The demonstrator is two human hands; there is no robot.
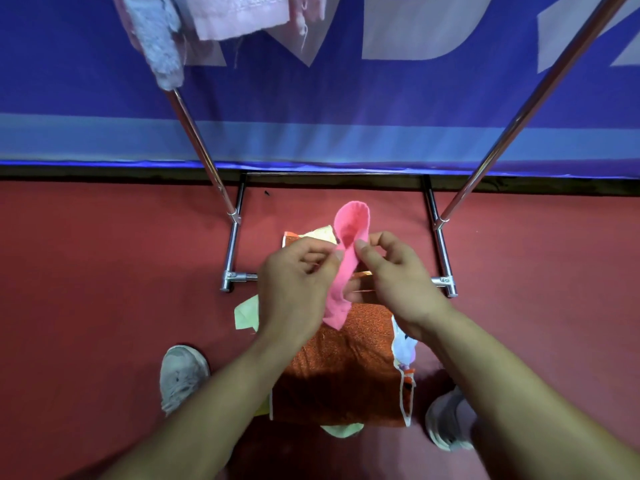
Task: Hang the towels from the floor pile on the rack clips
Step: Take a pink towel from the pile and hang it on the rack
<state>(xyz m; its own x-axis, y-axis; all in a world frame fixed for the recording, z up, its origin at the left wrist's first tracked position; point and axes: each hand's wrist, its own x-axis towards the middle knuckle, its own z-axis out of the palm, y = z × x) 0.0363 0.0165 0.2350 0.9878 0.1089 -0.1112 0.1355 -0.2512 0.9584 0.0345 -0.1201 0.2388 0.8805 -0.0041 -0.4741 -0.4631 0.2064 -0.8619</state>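
Note:
I hold a small bright pink towel above the floor pile. My left hand pinches its left edge and my right hand pinches its right edge, with the cloth hanging between them. Under my hands lies the pile: an orange patterned cloth on top, pale yellow-green pieces sticking out at its sides. The metal rack stands over the pile, its two poles rising to the upper left and upper right. Pale pink and grey fluffy towels hang at the top left. No clips are in view.
A blue banner with white lettering hangs behind the rack down to the red floor. My two grey shoes stand on either side of the pile. The rack's low base bars frame the pile.

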